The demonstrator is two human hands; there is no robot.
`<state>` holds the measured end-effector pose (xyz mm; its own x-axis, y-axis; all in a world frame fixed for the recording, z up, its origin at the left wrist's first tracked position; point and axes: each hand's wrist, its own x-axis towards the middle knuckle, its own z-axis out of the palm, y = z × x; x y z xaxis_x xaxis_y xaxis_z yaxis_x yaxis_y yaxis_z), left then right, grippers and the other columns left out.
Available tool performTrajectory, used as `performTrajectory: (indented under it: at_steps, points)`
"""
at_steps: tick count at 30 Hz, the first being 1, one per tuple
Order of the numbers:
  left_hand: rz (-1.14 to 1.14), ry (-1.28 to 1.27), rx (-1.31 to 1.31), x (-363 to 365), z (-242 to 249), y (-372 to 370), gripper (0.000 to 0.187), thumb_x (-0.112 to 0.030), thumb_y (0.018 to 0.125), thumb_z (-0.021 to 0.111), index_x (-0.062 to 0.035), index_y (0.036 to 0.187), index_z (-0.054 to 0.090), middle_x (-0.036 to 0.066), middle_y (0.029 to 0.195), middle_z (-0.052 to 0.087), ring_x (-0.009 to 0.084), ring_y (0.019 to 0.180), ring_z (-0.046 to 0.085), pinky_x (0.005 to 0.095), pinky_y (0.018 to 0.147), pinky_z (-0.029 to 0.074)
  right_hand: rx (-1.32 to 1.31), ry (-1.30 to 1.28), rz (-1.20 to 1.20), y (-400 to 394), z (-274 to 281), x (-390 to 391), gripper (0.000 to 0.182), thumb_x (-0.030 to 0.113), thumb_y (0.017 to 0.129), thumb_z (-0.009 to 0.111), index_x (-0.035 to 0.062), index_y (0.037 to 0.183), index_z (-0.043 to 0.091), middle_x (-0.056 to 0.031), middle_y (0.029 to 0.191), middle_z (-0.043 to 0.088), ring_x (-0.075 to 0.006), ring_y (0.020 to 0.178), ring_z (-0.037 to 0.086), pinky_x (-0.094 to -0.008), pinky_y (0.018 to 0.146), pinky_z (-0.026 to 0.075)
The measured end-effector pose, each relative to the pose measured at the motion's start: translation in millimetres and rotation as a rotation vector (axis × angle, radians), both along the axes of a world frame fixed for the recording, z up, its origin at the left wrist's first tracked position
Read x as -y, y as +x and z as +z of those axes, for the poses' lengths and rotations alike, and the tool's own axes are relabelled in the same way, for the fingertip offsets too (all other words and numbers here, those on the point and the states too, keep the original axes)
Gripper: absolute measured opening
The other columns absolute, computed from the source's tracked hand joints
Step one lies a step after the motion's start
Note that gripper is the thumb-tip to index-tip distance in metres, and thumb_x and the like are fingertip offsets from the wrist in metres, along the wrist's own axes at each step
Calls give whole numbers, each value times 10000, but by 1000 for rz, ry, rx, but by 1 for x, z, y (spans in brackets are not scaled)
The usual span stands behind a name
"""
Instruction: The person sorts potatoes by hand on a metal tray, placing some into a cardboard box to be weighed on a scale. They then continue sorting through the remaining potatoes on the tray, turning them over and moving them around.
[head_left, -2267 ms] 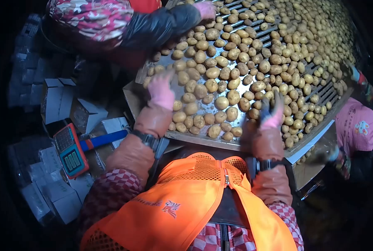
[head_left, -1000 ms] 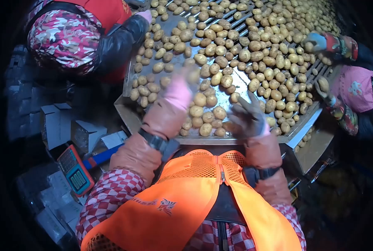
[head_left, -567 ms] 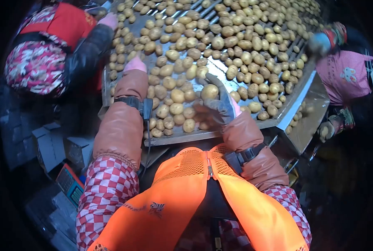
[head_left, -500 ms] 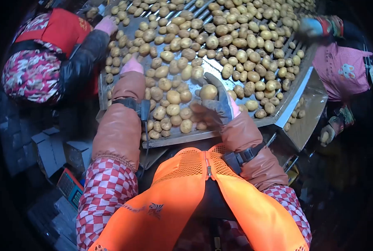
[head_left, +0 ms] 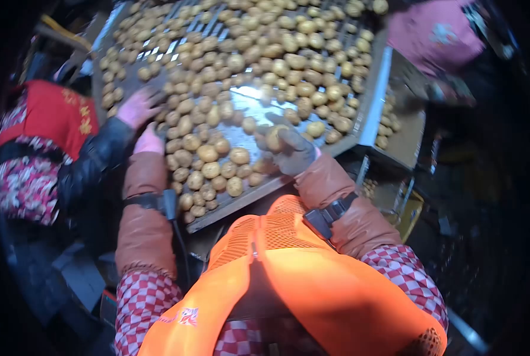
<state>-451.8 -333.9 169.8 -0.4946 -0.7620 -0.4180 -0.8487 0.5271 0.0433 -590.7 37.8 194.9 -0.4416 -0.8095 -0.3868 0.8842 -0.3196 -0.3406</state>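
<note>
A round yellow potato (head_left: 275, 137) is held in my right hand (head_left: 297, 155), which wears a grey glove with the fingers curled round it. This hand is over the near right part of the sorting table, beside a bare shiny patch of metal (head_left: 247, 98). My left hand (head_left: 150, 140), pink at the wrist, reaches to the left side of the potato pile (head_left: 208, 153). Its fingers are blurred and partly hidden among the potatoes. Just beyond it is a co-worker's pink-gloved hand (head_left: 138, 108), also at the pile.
Potatoes cover much of the table, with metal rollers (head_left: 208, 26) showing at the far side. A co-worker in a red vest (head_left: 57, 115) stands at the left, another in a pink apron (head_left: 434, 35) at the upper right. An open cardboard box (head_left: 404, 133) holding potatoes adjoins the right edge.
The whole view has swung, so the table appears further left. My right hand keeps its potato. The left co-worker's hand now appears close beside my left hand.
</note>
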Motion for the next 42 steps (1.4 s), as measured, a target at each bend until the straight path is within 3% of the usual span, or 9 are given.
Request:
performTrajectory:
  at_steps: [9,15,16,20,22,25,28,33,42]
  points:
    - [-148,36,69,-3,17,-6,471,-405,968,520,-231,1406,529,192,1294,603,358,1208,576,450,995,462,170,535,-591,-12,-9,-229,258,233,867,734,44,1006,626,-64,847,637,-180,663,628,-217,400,461]
    - [-165,-73,-65,1,28,12,475,-395,961,531,-214,1399,519,217,1192,632,383,1124,610,468,936,487,-422,1258,-1138,31,-47,-462,423,431,964,561,63,1168,604,-153,1219,614,-337,1110,609,-473,911,552]
    - [-182,-120,-144,-4,33,15,476,-394,959,533,-211,1398,517,221,1175,636,387,1110,616,471,926,492,-26,1025,-1338,30,-7,-446,453,451,976,524,60,1195,592,-168,1271,587,-348,1158,582,-498,955,525]
    - [-302,63,-571,-75,65,8,479,-388,954,541,-199,1394,510,238,1108,655,403,1054,639,483,886,508,-196,-16,-596,26,-93,-448,553,486,1009,432,40,1325,522,-211,1372,522,-402,1272,493,-511,1046,450]
    - [-380,319,-634,-137,80,-4,481,-385,952,545,-193,1391,507,247,1074,665,411,1026,650,489,866,517,60,619,-600,10,-23,-292,473,413,1023,455,56,1328,514,-201,1372,527,-388,1260,513,-483,1010,485]
    - [-533,591,-545,-226,89,-20,484,-380,948,551,-184,1388,502,259,1023,679,424,984,667,497,837,530,-118,280,-86,24,-3,-172,854,556,866,676,174,1543,323,-152,1499,420,-314,1296,497,-523,991,478]
    - [-633,568,-466,-266,76,-34,553,-316,886,652,-185,1396,481,232,985,694,404,943,678,488,813,523,-383,327,200,31,-3,-110,641,357,938,661,140,1487,411,-100,1341,551,-245,1135,597,-407,813,531]
    - [-712,231,-593,-204,47,16,516,-348,861,676,-156,1328,568,168,1158,653,364,1139,591,465,947,470,-12,544,39,25,-8,-128,351,419,949,648,118,1119,587,-20,850,604,-82,472,402,-204,359,254]
    - [-377,-324,-626,-139,-12,123,416,-302,820,712,-181,1214,650,117,1188,644,362,1141,575,467,1025,431,340,603,-501,-13,-70,-292,364,489,962,605,133,1040,603,31,749,545,-72,501,415,-199,388,326]
